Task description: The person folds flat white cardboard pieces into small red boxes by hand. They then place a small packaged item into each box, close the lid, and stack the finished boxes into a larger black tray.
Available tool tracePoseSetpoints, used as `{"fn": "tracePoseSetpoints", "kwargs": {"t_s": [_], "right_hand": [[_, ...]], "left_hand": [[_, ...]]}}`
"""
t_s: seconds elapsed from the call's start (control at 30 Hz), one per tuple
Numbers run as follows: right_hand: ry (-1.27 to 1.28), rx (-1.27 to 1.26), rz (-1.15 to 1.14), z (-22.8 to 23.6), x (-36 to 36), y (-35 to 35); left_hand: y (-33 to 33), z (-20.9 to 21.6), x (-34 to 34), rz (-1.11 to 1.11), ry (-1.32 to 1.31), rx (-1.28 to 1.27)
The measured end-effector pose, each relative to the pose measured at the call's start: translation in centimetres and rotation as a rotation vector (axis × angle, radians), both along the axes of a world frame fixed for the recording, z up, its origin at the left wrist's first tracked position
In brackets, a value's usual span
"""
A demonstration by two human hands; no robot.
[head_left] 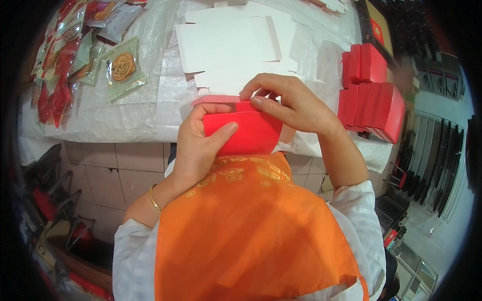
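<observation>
A red cardboard box (246, 134) is held close to my body, just over the table's near edge. My left hand (197, 143) wraps round its left end, thumb on the near face and fingers behind. At the box's top edge, my right hand (293, 103) pinches a small red flap between thumb and fingers. A lighter strip of the box's lid stands up along the far side. Beyond the hands lie flat white cardboard blanks (228, 42), stacked on the table.
Wrapped mooncakes (123, 66) and red and clear packets (63, 60) lie at the left. Several red boxes (369, 108) stand grouped at the right, near a dark open carton (379, 30). White woven sheeting (150, 113) covers the table. Stools (55, 193) stand on the tiled floor, lower left.
</observation>
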State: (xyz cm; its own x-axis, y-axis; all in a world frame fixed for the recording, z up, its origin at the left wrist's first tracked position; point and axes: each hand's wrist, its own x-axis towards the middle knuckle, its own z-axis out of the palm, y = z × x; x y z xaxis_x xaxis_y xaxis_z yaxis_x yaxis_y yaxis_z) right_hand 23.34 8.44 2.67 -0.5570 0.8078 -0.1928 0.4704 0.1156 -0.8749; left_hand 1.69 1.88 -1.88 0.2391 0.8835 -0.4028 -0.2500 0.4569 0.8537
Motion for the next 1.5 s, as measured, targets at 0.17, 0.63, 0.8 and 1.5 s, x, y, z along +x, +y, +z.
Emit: {"fn": "tracePoseSetpoints", "kwargs": {"t_s": [0.17,0.63,0.8,1.5], "right_hand": [[-0.014,0.007,0.016,0.1,-0.1,0.0],[-0.100,0.093,0.026,0.5,-0.5,-0.5],[-0.138,0.123,0.036,0.3,-0.8,-0.6],[0.014,0.053,-0.197,-1.1,-2.1,-2.0]], "left_hand": [[0.0,0.2,0.0,0.002,-0.014,0.001],[-0.2,-0.4,0.1,0.051,-0.116,0.027],[-0.2,-0.7,0.2,0.066,-0.142,0.006],[0.2,-1.6,-0.3,0.104,-0.249,-0.053]]}}
